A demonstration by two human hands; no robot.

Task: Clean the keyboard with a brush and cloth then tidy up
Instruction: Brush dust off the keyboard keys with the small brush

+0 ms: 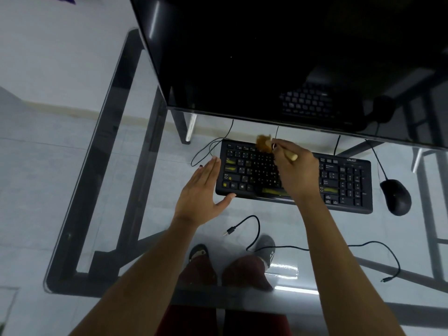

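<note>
Wooden brush (271,146) gripped, right hand (297,173); left hand (201,192) flat

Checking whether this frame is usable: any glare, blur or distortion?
Head view: dim light; bright glare streaks on the glass table near its front edge; the brush bristles are motion-blurred; the dark monitor reflects the keyboard; wide-angle bending curves the table edges.

A single head-worn view looks steeply down and forward from above the person, close over both forearms. The right hand (297,173) with its grip on the brush (265,143) sits just above the middle of the picture. The keyboard (339,183) lies under the grip, the glass table (145,132) spreads around it, and the monitor (278,57) fills the top beyond it. No second view.
</note>
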